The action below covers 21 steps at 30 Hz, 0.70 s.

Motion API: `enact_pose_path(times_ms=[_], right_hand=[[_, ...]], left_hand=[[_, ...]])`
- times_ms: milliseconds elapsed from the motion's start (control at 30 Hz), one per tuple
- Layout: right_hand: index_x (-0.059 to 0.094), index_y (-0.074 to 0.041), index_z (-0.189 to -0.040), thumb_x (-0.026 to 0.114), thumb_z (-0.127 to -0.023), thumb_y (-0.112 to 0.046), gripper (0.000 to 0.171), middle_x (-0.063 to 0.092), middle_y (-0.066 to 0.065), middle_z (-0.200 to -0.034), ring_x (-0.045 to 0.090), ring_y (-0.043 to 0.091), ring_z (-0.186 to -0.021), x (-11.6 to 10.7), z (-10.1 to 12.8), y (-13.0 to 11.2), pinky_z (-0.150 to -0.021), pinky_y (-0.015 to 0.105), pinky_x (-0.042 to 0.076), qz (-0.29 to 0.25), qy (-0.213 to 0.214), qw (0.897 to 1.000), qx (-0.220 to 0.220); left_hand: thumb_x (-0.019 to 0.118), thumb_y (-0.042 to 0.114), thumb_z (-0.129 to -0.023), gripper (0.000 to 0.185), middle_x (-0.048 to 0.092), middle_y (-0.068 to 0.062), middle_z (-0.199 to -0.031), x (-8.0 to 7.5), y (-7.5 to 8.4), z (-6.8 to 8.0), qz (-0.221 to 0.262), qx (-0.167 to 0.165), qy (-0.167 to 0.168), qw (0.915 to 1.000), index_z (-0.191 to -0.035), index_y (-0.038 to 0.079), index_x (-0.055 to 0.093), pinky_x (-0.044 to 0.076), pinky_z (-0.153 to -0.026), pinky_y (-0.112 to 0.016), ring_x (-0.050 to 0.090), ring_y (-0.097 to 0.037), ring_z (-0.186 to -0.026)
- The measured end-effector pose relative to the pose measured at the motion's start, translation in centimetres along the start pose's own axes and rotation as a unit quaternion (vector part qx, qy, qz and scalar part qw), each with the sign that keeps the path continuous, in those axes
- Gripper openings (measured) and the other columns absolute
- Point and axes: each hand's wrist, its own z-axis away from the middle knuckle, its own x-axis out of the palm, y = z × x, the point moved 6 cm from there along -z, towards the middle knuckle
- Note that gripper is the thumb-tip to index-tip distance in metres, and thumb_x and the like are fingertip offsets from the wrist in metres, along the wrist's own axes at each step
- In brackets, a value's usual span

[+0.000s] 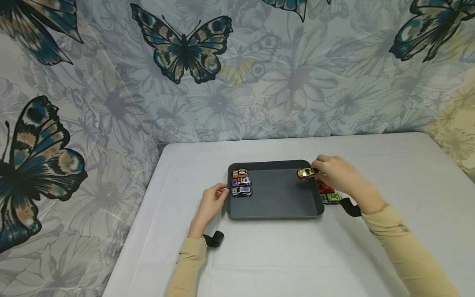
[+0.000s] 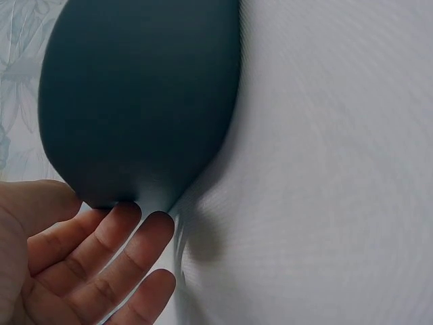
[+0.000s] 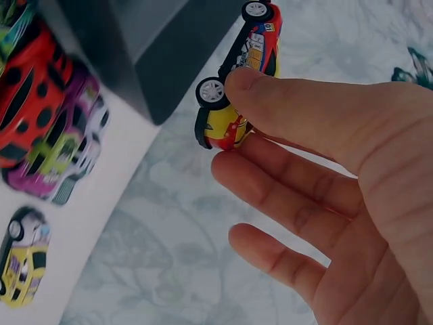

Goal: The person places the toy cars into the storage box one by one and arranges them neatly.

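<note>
Midway: right hand [image 1: 335, 173] pinches a red-and-yellow toy car [image 1: 307, 173] above the grey tray [image 1: 276, 210] (three cars [image 1: 241, 183] already inside); left hand [image 1: 211, 202], fingers relaxed, touches its rim; several cars [image 1: 328, 194] remain outside.

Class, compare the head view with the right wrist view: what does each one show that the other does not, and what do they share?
Only the head view shows the left hand touching the tray's left edge, three toy cars lined up inside the tray, and the butterfly backdrop.
Only the right wrist view shows the held car's white wheels and underside, and a yellow car lying apart.
Both show the right hand pinching the red and yellow car at the dark tray, with more cars on the white table beside it.
</note>
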Motion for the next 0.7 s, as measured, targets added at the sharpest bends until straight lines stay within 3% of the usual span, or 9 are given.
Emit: enact_pose_path(times_ms=[400, 700], right_hand=[[0.066, -0.003, -0.091, 0.079, -0.069, -0.004, 0.025, 0.06, 0.008, -0.085, 0.058, 0.022, -0.073, 1.9, -2.0, -2.6, -0.067, 0.041, 0.047, 0.011, -0.043, 0.999, -0.024], [0.065, -0.005, -0.085, 0.08, -0.069, -0.003, 0.022, 0.055, 0.002, -0.076, 0.055, 0.018, -0.067, 2.9, -3.3, -4.4, -0.064, 0.038, 0.046, 0.007, -0.043, 0.997, -0.056]], left_hand=[[0.058, 0.012, -0.092, 0.023, 0.065, -0.01, -0.088, 0.1, -0.1, -0.1, 0.001, 0.001, -0.002, 1.0, -0.109, -0.002, 0.064, 0.049, -0.059, -0.024, 0.059, -0.013, -0.069], [0.058, 0.014, -0.092, 0.024, 0.065, -0.01, -0.088, 0.1, -0.1, -0.1, -0.003, -0.003, -0.003, 1.0, -0.109, -0.002, 0.064, 0.05, -0.061, -0.024, 0.059, -0.013, -0.07]])
